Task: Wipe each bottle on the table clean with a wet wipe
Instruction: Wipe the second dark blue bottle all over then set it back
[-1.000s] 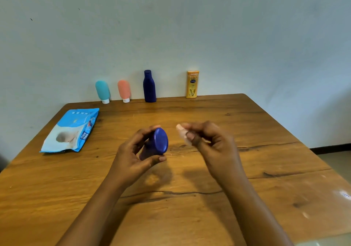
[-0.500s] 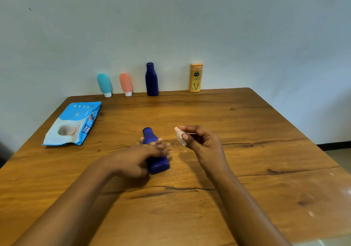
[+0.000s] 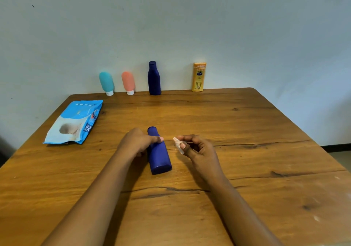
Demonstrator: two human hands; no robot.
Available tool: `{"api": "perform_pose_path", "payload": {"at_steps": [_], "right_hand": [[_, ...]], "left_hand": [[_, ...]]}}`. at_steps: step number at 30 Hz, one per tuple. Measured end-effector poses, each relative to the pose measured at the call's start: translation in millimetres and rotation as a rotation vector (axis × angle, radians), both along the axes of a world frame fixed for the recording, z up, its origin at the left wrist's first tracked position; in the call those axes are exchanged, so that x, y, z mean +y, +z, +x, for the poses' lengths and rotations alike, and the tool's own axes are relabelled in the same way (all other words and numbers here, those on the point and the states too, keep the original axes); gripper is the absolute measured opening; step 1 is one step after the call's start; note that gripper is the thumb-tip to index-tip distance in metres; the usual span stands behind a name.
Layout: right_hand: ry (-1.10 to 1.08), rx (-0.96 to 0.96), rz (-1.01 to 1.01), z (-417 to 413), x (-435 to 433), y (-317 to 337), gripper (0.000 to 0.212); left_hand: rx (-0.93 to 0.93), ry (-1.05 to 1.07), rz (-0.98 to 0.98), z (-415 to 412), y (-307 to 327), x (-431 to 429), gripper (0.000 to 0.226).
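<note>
Your left hand (image 3: 138, 143) has brought the blue bottle (image 3: 159, 158) down from the air, where it was a second ago, and the bottle now lies flat on the counter (image 3: 247, 131). It sits near the middle, cap toward the far edge and flat base toward you. Since half a second ago that hand has slid up toward the neck, so more of the body shows. Its fingers (image 3: 159, 138) curl over the bottle just below the cap; your thumb is hidden.

Your right hand (image 3: 199, 150) has barely shifted. It hangs just to the right of the bottle, not touching it, with thumb and fingers pinching a small wadded wipe (image 3: 177, 145).

Nothing else has moved. Along the far edge, against the wall, stand a teal tube (image 3: 106, 81), a pink tube (image 3: 128, 81), an upright blue bottle (image 3: 154, 78) and a yellow bottle (image 3: 198, 77). The pack of wipes (image 3: 74, 122) lies flat near the left edge.
</note>
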State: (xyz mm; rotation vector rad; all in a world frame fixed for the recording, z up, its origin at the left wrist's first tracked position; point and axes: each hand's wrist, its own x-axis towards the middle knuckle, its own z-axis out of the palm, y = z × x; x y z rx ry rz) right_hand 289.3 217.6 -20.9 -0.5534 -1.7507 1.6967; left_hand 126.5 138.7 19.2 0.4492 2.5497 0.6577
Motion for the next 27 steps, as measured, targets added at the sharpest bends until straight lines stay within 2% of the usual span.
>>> {"api": "perform_pose_path", "payload": {"at_steps": [6, 10, 13, 16, 19, 22, 23, 25, 27], "right_hand": [[-0.024, -0.011, 0.135, -3.2, -0.7, -3.6, 0.024], [-0.029, 0.028, 0.056, 2.8, 5.9, 1.5, 0.023], [-0.025, 0.084, -0.036, 6.3, 20.0, 7.2, 0.024], [-0.010, 0.210, -0.278, 1.8, 45.4, 7.5, 0.022], [0.009, 0.248, -0.475, -6.2, 83.1, -2.6, 0.020], [0.046, 0.264, -0.497, -18.8, 121.2, -13.4, 0.053], [0.055, 0.263, -0.498, -24.4, 134.1, -15.8, 0.057], [0.083, 0.259, -0.510, -35.7, 153.5, -15.8, 0.053], [0.102, 0.245, -0.515, -46.6, 167.0, -10.7, 0.035]], "left_hand": [[-0.177, 0.028, 0.281, 3.2, 6.0, -1.8, 0.038], [-0.295, 0.029, 0.659, 5.1, 11.4, -2.4, 0.050], [-0.285, -0.022, 0.870, 0.3, 24.6, 8.4, 0.043], [-0.238, -0.109, 0.934, -17.5, 40.2, 38.9, 0.033], [-0.190, -0.147, 0.960, -45.9, 53.1, 85.0, 0.027], [-0.116, -0.175, 0.928, -77.2, 57.8, 138.6, 0.035], [-0.082, -0.186, 0.905, -88.0, 56.9, 157.4, 0.038], [-0.006, -0.212, 0.865, -108.5, 51.5, 191.3, 0.042], [0.075, -0.240, 0.818, -125.1, 43.6, 217.6, 0.042]]}}
